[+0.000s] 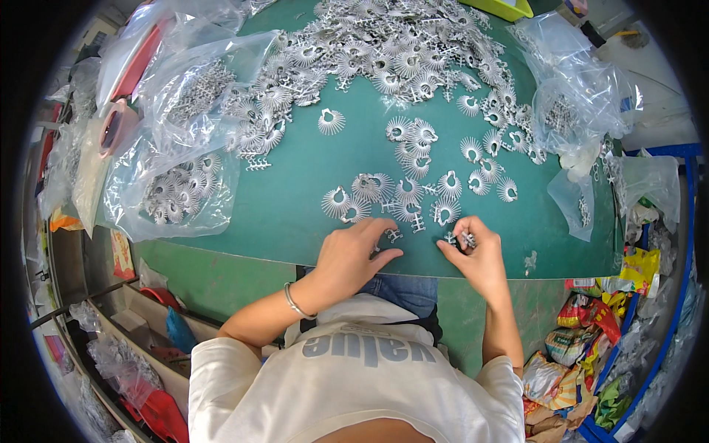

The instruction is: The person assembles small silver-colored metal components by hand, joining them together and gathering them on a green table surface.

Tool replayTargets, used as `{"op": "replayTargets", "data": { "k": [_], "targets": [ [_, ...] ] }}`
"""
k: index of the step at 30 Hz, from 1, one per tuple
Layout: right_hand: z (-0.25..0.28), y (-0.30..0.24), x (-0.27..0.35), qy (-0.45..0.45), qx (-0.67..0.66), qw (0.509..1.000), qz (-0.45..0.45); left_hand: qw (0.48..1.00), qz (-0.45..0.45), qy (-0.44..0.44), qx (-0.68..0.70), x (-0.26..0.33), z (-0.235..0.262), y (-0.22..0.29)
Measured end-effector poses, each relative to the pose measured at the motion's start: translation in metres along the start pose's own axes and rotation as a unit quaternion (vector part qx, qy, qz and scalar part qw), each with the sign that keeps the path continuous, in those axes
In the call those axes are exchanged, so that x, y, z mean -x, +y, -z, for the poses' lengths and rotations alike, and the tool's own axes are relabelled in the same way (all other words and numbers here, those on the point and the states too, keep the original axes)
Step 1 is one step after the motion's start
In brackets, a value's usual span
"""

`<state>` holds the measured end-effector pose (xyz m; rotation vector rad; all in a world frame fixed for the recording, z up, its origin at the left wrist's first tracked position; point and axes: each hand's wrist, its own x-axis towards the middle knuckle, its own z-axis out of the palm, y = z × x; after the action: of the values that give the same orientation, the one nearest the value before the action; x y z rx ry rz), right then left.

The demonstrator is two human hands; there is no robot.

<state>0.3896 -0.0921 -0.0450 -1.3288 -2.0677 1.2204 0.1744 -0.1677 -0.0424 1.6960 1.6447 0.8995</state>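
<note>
On the green tabletop (295,199), close to its near edge, my left hand (347,255) rests with thumb and fingers apart. A small grey branched piece (394,235) lies just beyond its fingertips; the palm side is hidden. My right hand (480,255) is closed on several small branched metal pieces (467,238), which show between thumb and curled fingers. Between and beyond the hands lies a loose group of fan-shaped metal pieces (408,192) with toothed rims and open centres, and a few branched ones (418,222) among them.
A large heap of the same metal pieces (399,52) covers the far tabletop. Clear plastic bags holding pieces lie at left (177,192) and right (569,111). A yellow-green tray (506,7) stands at the far edge. Colourful packets (583,325) fill a blue-framed rack at right.
</note>
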Motion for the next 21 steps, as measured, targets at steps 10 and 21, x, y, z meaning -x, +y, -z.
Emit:
{"op": "replayTargets", "data": {
  "k": [10, 21],
  "targets": [
    [-0.012, -0.009, -0.023, 0.08, -0.036, 0.996, 0.005, 0.966, 0.088, -0.021, 0.241, -0.002, -0.01, -0.015],
    [-0.022, 0.003, -0.031, 0.113, 0.053, 0.983, 0.132, 0.862, 0.204, -0.01, 0.465, -0.007, 0.002, -0.006]
  ]
}}
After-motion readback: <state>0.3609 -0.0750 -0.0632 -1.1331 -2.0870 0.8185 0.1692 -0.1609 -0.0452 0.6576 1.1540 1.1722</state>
